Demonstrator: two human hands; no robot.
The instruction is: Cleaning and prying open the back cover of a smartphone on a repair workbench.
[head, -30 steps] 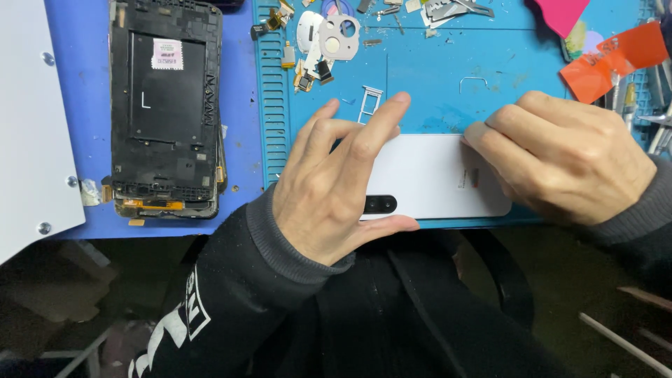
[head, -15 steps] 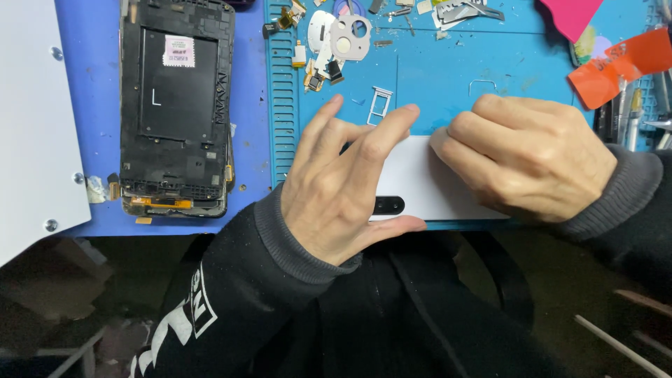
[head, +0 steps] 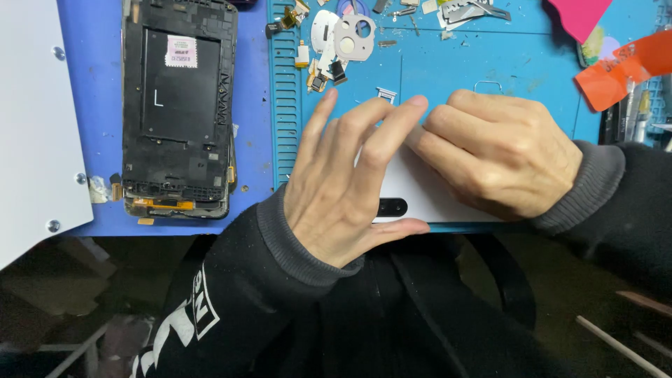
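A flat white plastic phone back cover (head: 420, 189) lies at the near edge of the blue ridged silicone work mat (head: 490, 77), its long axis running left-right, its dark oval camera opening toward the left. The left hand (head: 346, 185) presses it with fingers spread flat; the right hand (head: 504, 154) bears down with curled fingers. A black stripped phone frame (head: 178, 105) lies lengthwise front-to-back on the darker blue pad (head: 252, 168). 2 small silver tray frames (head: 386, 93) rest on the mat.

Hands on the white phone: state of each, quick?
Left hand: open, fingers spread, pressing flat on the white phone back.
Right hand: fingers curled, knuckles up, pressing on the same phone back; grip cannot be told.
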